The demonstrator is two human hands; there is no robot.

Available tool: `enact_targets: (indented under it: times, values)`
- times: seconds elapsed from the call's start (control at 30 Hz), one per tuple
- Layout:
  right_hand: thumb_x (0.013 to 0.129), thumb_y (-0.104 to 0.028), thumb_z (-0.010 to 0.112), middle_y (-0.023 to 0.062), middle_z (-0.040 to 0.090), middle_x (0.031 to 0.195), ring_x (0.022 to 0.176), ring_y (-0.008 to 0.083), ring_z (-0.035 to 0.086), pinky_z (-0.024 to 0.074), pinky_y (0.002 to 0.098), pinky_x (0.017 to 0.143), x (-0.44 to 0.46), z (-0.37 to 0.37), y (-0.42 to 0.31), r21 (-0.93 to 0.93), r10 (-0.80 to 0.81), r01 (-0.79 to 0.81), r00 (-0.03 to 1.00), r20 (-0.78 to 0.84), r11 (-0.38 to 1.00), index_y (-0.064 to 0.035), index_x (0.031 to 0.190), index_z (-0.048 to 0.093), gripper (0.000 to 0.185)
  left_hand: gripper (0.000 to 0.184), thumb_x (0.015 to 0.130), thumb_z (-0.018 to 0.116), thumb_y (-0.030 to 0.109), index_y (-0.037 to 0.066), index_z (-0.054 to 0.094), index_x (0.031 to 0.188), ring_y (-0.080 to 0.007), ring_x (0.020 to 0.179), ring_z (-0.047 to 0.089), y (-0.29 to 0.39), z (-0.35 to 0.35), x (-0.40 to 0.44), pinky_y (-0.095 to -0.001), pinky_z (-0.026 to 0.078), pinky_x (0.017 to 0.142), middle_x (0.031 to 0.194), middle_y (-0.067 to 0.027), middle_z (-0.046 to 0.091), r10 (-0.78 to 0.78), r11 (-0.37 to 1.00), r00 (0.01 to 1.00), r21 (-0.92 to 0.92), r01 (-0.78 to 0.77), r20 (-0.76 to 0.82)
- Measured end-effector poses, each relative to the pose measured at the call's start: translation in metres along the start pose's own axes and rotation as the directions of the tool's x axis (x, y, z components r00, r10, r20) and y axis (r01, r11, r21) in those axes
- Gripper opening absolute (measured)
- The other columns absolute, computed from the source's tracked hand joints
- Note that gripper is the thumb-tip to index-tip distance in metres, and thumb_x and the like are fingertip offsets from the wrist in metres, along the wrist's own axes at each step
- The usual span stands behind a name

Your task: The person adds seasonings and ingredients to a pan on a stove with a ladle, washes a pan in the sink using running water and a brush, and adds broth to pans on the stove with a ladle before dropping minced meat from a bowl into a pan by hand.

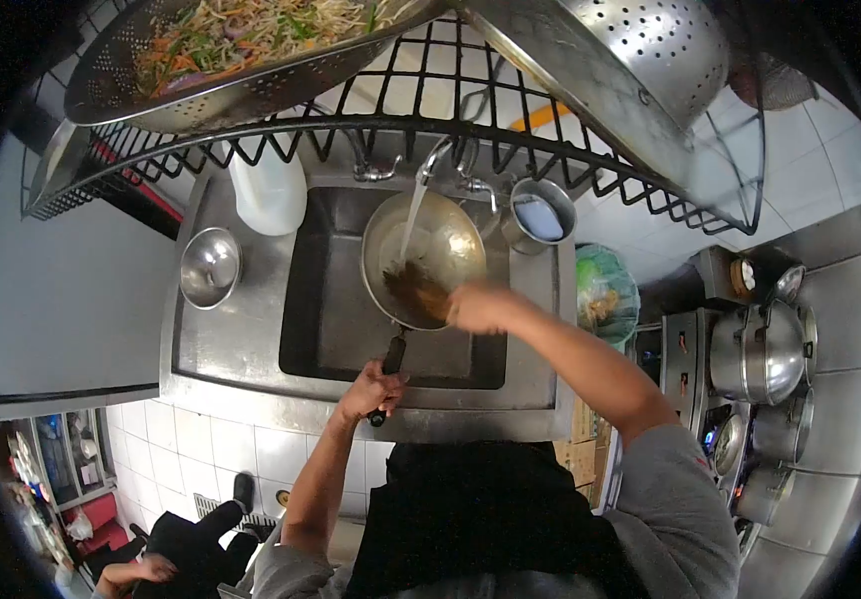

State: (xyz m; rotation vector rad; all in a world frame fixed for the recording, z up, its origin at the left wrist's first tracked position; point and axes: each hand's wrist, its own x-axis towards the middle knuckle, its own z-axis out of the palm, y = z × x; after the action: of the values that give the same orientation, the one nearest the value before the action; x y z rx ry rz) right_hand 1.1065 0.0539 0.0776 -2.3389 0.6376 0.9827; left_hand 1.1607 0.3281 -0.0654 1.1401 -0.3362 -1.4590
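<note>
A round metal wok (462, 240) rests tilted in the steel sink (318, 319), its inside facing up. Water runs into it in a stream from the tap (436, 158). My left hand (371, 391) is closed around the wok's black handle (393, 357) at the sink's front edge. In my right hand (480, 307) is a brown bristle brush (414, 288), its bristles against the inside of the wok, where the water lands. The brush is partly blurred, and its grip end is hidden in the fingers.
On the counter stand a metal bowl (211, 268), a white plastic jug (271, 190) and a metal pot (525, 235) with something pale inside. Overhead, a black wire rack (390, 124) carries a colander (251, 112) of shredded vegetables. A lined bin (632, 304) and stacked pots (765, 349) are rightward; another person (186, 554) is lower left.
</note>
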Motion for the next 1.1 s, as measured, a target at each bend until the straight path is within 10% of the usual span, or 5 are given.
enact_targets:
  times: [0.07, 0.3, 0.67, 0.8, 1.1]
  values:
    - [0.091, -0.024, 0.057, 0.0172, 0.071, 0.077, 0.06, 0.0276, 0.068, 0.0551, 0.0409, 0.052, 0.084, 0.021, 0.058, -0.128, -0.08, 0.042, 0.946, -0.313, 0.991, -0.0024, 0.109, 0.071, 0.031, 0.016, 0.094, 0.062, 0.009, 0.003, 0.048, 0.093, -0.0093, 0.041, 0.042, 0.015, 0.009, -0.002, -0.0292, 0.042, 0.038, 0.058, 0.0001, 0.045, -0.046, 0.999, 0.998, -0.03, 0.045, -0.047]
    - [0.093, -0.033, 0.06, 0.0119, 0.067, 0.067, 0.048, 0.0219, 0.062, 0.0506, 0.0357, 0.044, 0.037, -0.02, 0.003, -0.028, 0.067, -0.071, 0.99, -0.126, 0.997, -0.0024, 0.109, 0.068, 0.036, 0.017, 0.095, 0.062, 0.01, 0.003, 0.046, 0.093, -0.0085, 0.041, 0.041, 0.008, 0.004, -0.003, -0.0293, 0.041, 0.038, 0.058, 0.0012, 0.044, -0.041, 0.998, 0.999, -0.046, 0.04, -0.025]
    - [0.092, -0.035, 0.063, 0.0155, 0.069, 0.076, 0.058, 0.0216, 0.067, 0.0532, 0.0354, 0.047, -0.014, -0.022, -0.032, -0.05, -0.011, 0.019, 0.987, 0.158, 0.999, -0.0043, 0.116, 0.069, 0.039, 0.014, 0.095, 0.058, 0.01, 0.006, 0.045, 0.091, -0.0078, 0.042, 0.04, 0.005, -0.001, -0.005, -0.028, 0.04, 0.038, 0.059, 0.0005, 0.043, 0.01, 0.998, 1.0, -0.064, -0.011, -0.018]
    - [0.09, -0.026, 0.06, 0.0183, 0.07, 0.077, 0.054, 0.0249, 0.066, 0.0545, 0.0381, 0.05, 0.087, -0.004, 0.019, -0.301, -0.055, -0.016, 0.972, -0.227, 0.953, -0.0036, 0.107, 0.072, 0.03, 0.014, 0.094, 0.058, 0.01, 0.007, 0.045, 0.091, -0.008, 0.042, 0.04, 0.008, -0.001, 0.0, -0.0278, 0.041, 0.039, 0.059, 0.0014, 0.043, 0.019, 0.997, 0.999, -0.075, -0.017, 0.028]
    - [0.088, -0.019, 0.058, 0.0223, 0.073, 0.087, 0.074, 0.0334, 0.071, 0.0566, 0.0446, 0.064, 0.06, -0.006, 0.001, -0.281, -0.122, 0.102, 0.991, -0.054, 0.954, 0.002, 0.097, 0.073, 0.028, 0.014, 0.096, 0.06, 0.009, 0.006, 0.047, 0.094, -0.0081, 0.041, 0.042, 0.013, 0.005, -0.004, -0.0289, 0.042, 0.039, 0.057, 0.0011, 0.044, 0.016, 0.989, 1.0, -0.148, -0.016, -0.003]
